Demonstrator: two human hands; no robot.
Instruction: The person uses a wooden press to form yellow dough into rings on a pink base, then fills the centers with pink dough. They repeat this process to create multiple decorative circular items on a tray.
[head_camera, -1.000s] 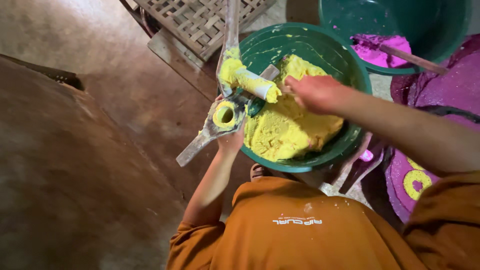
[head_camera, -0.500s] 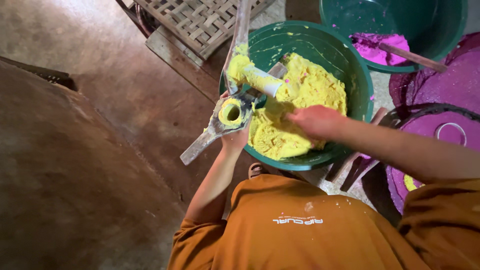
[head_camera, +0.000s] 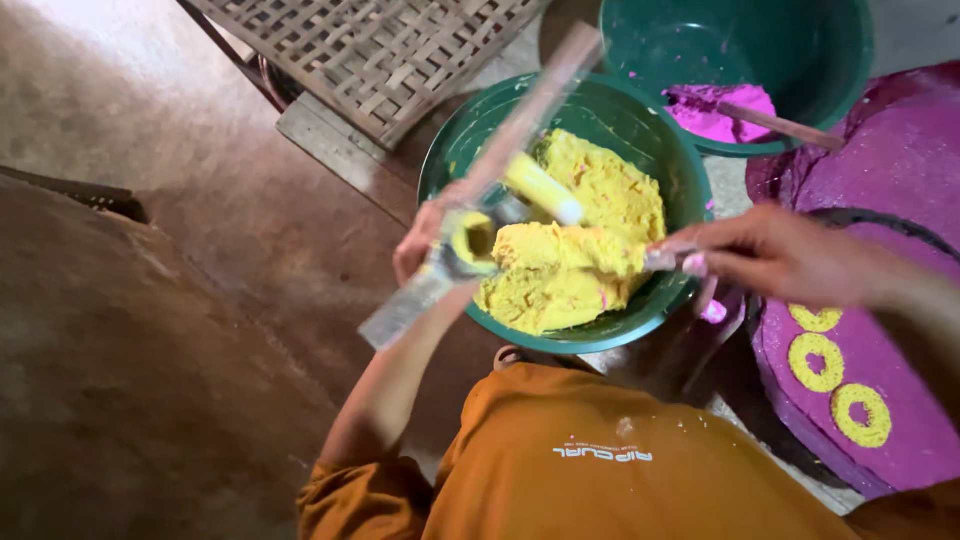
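Head view, left hand: my left hand (head_camera: 425, 240) has its grip wrapped round a long metal press tool (head_camera: 470, 205), held over the near-left rim of the green basin (head_camera: 680, 170).
Tool axis: runs diagonally, low end near-left of the grip, high end far-right over the basin; its yellow-caked cup (head_camera: 475, 240) sits just right of the grip.
Head view, right hand: my right hand (head_camera: 775, 255) pinches a small scraper (head_camera: 665, 260) loaded with yellow paste (head_camera: 565, 250).
Change: half a second ago this hand lay in the paste mound; now it is lifted, carrying a slab toward the cup.
Meaning: I judge filling is under way.
Right of that grip: purple mat (head_camera: 890, 370) with yellow rings (head_camera: 815, 362).
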